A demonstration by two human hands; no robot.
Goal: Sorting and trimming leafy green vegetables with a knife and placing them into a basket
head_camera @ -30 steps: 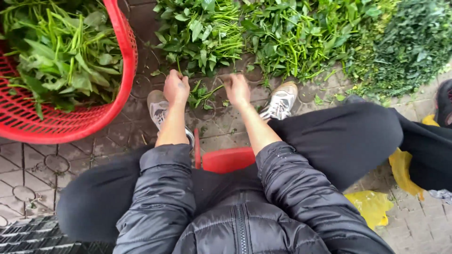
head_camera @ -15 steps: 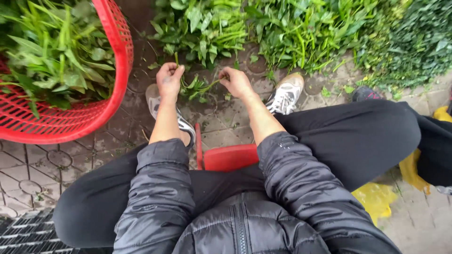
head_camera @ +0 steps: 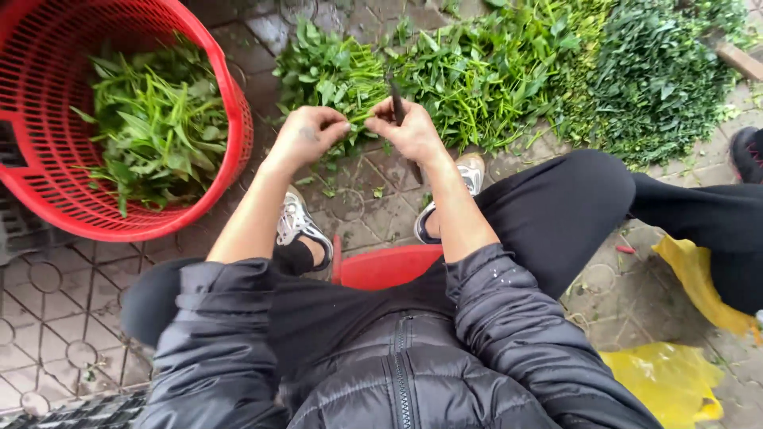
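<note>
I sit on a low red stool (head_camera: 389, 266) over a paved floor. My left hand (head_camera: 308, 137) pinches the end of a green leafy stem (head_camera: 362, 117). My right hand (head_camera: 409, 131) grips a dark knife (head_camera: 396, 102), blade pointing up, against the same stem. Both hands are raised just in front of a pile of leafy greens (head_camera: 445, 71) lying on the ground. A red plastic basket (head_camera: 238, 143) with cut greens (head_camera: 155, 127) inside stands to my left.
A darker, finer-leaved heap of greens (head_camera: 660, 71) lies at the far right. Another person's dark-clothed leg (head_camera: 715, 222) and shoe (head_camera: 747, 155) are at the right edge. Yellow plastic bags (head_camera: 668, 381) lie on the tiles by my right knee.
Both hands have lifted from the ground, where they were reaching among loose greens. They now hold a stem and a knife up between them. The view has tilted down and left.
</note>
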